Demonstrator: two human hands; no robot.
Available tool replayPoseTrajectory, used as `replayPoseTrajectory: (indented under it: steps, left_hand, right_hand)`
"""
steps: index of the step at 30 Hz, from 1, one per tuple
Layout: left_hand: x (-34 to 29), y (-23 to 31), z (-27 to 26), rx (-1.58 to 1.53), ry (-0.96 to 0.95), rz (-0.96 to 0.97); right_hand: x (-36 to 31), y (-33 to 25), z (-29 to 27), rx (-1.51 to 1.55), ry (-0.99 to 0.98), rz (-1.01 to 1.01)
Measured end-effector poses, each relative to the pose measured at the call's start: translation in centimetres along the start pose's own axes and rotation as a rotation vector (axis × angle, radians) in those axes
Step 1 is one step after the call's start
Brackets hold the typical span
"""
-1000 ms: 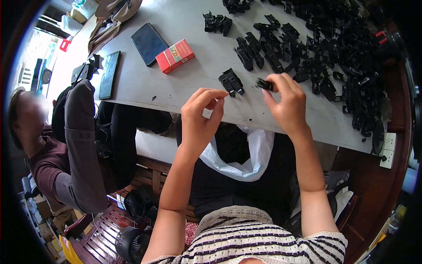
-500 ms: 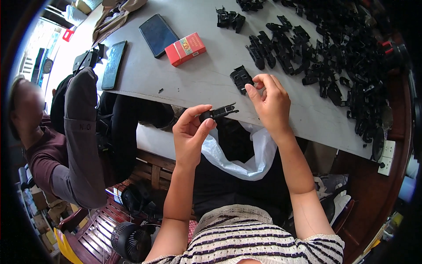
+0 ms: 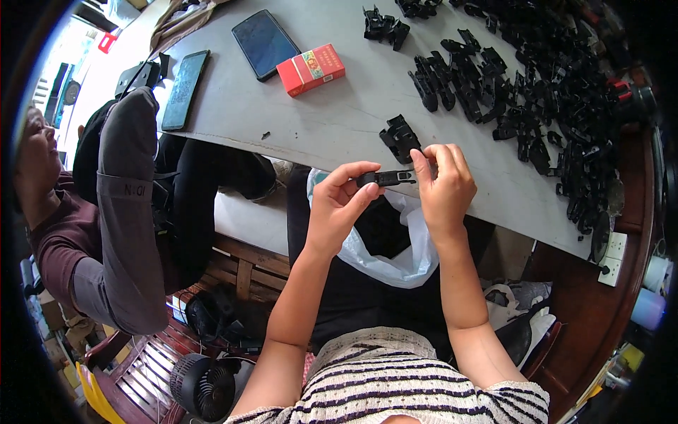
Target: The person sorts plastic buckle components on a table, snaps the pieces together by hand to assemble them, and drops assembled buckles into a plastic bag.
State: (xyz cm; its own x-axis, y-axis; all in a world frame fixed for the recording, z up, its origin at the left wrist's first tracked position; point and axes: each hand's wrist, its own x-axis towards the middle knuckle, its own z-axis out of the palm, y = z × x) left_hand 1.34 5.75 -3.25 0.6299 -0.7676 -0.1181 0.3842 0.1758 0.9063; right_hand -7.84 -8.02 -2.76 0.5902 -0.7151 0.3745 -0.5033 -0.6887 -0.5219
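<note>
My left hand [image 3: 340, 206] is closed, its thumb and fingers pinching one end of a slim black plastic part [image 3: 394, 177]. The part's free end points right, toward my right hand [image 3: 448, 185]. That hand is closed too, thumb against fingertips, close to the free end. Whatever lies between its fingertips is too small or hidden to make out. Just beyond the right fingertips, a wider black plastic piece [image 3: 400, 138] rests on the table near its front edge. Below both hands, a white plastic bag [image 3: 395, 274] hangs open over my lap with dark contents inside.
A large heap of black plastic parts [image 3: 526, 106] covers the table's right side. Toward the back lie a red cigarette pack [image 3: 311, 69], a dark phone [image 3: 265, 44] and a second phone [image 3: 186, 90]. A person in grey sleeves [image 3: 127, 191] sits at left, beside a small fan [image 3: 205, 385].
My hands have come closer together. The slim part in my left hand has moved right and now lies nearly level. My right fingertips have closed together. The whole view has shifted slightly.
</note>
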Motion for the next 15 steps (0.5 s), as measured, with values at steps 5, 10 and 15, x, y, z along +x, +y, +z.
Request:
replayPoseTrajectory:
  steps: [5,10,15]
  left_hand:
    - [0.2,-0.1,-0.1,-0.008,0.002,-0.024]
    - [-0.1,0.2,-0.3,-0.009,-0.005,-0.065]
    - [-0.4,0.8,0.0,0.029,-0.01,-0.023]
  right_hand:
    - [-0.7,0.6,-0.2,-0.078,0.098,-0.159]
    - [-0.6,0.7,-1.8,0.333,-0.037,0.064]
    - [-0.5,0.1,-5.0,0.415,-0.222,-0.148]
